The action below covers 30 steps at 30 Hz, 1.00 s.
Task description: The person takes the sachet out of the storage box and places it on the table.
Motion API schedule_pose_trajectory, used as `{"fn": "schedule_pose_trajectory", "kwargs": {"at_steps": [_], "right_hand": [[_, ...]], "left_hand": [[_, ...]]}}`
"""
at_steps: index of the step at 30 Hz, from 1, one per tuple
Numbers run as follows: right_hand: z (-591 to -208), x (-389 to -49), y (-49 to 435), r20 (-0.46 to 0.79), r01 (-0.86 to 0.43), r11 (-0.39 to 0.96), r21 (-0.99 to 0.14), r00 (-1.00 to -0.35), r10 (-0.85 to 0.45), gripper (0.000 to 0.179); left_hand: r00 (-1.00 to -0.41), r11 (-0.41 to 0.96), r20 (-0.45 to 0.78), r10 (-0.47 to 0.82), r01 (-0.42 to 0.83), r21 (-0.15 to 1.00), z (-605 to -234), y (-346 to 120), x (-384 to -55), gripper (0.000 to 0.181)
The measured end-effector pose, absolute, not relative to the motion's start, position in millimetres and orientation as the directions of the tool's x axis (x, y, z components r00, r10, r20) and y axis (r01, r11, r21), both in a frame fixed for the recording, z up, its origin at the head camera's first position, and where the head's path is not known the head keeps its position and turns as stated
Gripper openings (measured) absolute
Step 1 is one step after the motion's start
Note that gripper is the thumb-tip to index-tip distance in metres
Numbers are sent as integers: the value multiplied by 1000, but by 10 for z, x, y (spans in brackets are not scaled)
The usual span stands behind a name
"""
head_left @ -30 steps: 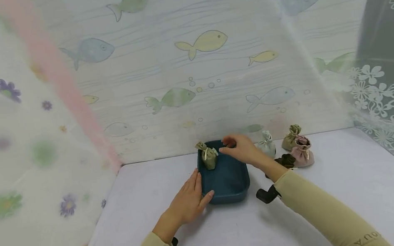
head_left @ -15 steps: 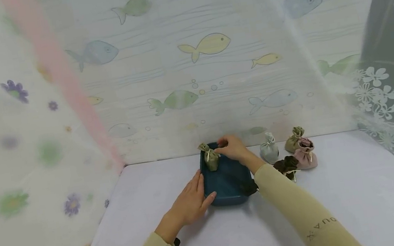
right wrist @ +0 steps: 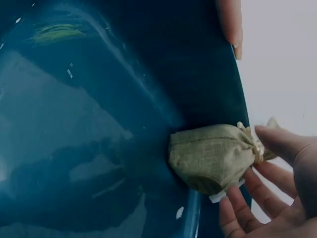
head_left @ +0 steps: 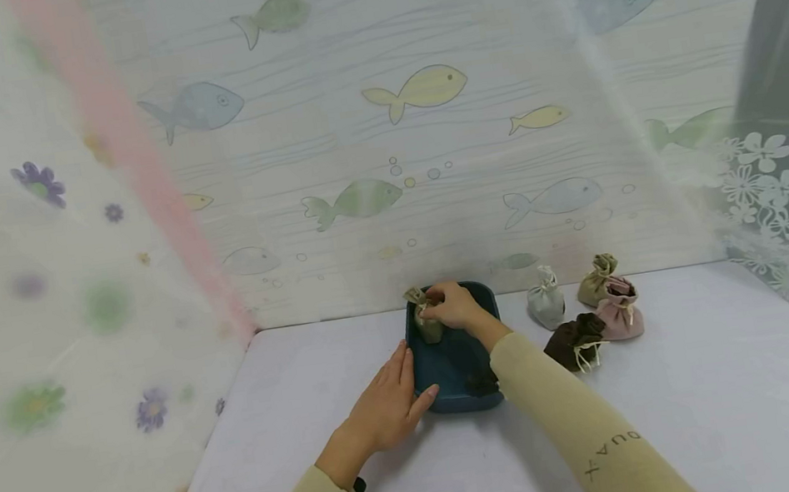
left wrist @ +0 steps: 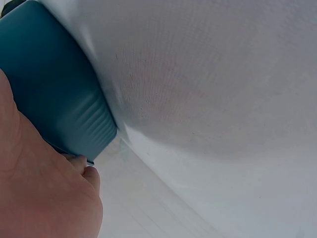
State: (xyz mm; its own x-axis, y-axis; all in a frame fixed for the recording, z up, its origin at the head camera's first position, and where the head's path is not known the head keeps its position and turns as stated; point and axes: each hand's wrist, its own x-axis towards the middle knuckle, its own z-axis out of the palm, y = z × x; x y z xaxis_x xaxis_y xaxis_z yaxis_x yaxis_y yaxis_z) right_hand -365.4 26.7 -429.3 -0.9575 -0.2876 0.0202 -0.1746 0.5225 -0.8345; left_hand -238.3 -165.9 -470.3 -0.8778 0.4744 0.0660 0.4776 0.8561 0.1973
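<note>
A small olive-green drawstring pouch [head_left: 428, 327] stands in the far left corner of a dark blue rectangular tray [head_left: 462, 401]. My right hand [head_left: 454, 307] pinches its tied neck; the right wrist view shows the thumb [right wrist: 285, 141] on one side of the pouch [right wrist: 213, 156] and fingers on the other. Along the tray's left side lies my left hand [head_left: 385, 403], fingers straight against the outer wall and thumb by the near left corner. In the left wrist view, that hand [left wrist: 44, 183] touches the blue wall [left wrist: 64, 84].
Right of the tray stand a pale grey pouch [head_left: 546, 302], a dark brown pouch [head_left: 573, 345], another olive pouch [head_left: 592, 287] and a pink pouch [head_left: 621, 320]. A white cloth covers the table [head_left: 726, 393]. Behind hangs a fish-patterned curtain [head_left: 366, 258].
My right hand has moved left and down from above the tray's far part to the olive pouch and taken hold of its neck. The left hand has stayed at the tray's side.
</note>
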Motion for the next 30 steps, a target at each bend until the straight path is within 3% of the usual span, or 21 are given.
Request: {"fn": "schedule_pose_trajectory", "kwargs": {"at_steps": [7,13,23,30], "right_hand": [[-4281,-3620,323,15,-142,565,-813,-975,-223,43],[-4238,-3619,388,6,-156,588,-794,-968,-249,37],[-3994,-3536,451,29,-203,519,-830,-946,-322,37],[-3768,-3394,527,111,-289,455,-842,-919,-378,33]], "left_hand": [[-874,850,62,482,483,209,-4675,-1617,-2370,91],[-878,856,50,477,477,198,-4679,-1596,-2366,91],[-886,864,18,463,456,215,-4574,-1591,-2311,87],[-889,865,21,458,451,218,-4552,-1601,-2311,87]]}}
